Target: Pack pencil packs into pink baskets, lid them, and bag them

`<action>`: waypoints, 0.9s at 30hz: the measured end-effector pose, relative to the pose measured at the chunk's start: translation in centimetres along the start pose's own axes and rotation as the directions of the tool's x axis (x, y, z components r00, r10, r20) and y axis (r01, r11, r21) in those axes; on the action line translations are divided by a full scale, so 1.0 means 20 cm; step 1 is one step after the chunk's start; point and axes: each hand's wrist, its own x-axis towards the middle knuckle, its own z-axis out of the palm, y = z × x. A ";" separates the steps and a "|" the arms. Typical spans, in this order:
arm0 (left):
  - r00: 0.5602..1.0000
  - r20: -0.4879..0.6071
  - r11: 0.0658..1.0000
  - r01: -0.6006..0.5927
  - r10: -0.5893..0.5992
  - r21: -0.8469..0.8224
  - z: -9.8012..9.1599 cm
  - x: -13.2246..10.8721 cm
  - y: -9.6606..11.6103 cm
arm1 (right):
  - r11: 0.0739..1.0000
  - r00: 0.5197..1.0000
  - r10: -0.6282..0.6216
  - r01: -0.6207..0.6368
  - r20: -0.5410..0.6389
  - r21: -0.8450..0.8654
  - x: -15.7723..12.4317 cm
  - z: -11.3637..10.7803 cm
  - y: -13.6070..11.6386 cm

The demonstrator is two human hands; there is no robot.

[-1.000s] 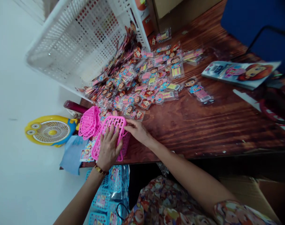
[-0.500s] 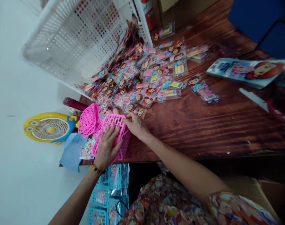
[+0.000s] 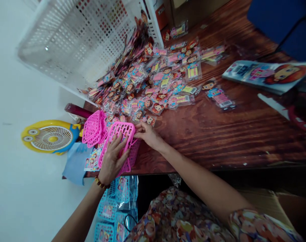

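A pink plastic basket (image 3: 123,126) with a holed pattern stands at the table's left front corner. My left hand (image 3: 112,162) lies across it with the fingers spread. At the basket's right upper corner, my right hand (image 3: 148,135) is closed in a pinch on its edge; whether rim or handle is hard to make out. More pink baskets (image 3: 92,128) are nested just left of it. Small printed cards (image 3: 91,161) peek out beside my left hand.
A white crate (image 3: 64,53) lies tipped, with many small cartoon-printed packets (image 3: 165,82) spread before it. A yellow fan (image 3: 48,137) is at the left, above a blue cloth (image 3: 77,163). Blue baskets (image 3: 108,210) sit below the table edge. A packet stack (image 3: 266,75) lies right.
Both hands stay at the pink basket with almost the same hold. My right fingers have shifted slightly along its corner. The whole view has moved a little.
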 end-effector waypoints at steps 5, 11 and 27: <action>1.000 0.007 1.000 -0.013 0.013 0.024 0.01 -0.01 -0.02 | 0.999 0.998 0.042 -0.042 -0.050 -0.010 -0.01 0.01 -0.02; 0.998 0.052 0.991 -0.040 0.034 0.129 0.02 -0.02 -0.01 | 0.999 0.998 0.034 -0.035 -0.061 -0.017 -0.03 0.01 -0.03; 0.999 0.016 0.998 0.052 -0.052 -0.021 0.02 -0.03 0.01 | 0.991 0.993 -0.029 0.014 -0.110 -0.130 0.04 0.07 -0.06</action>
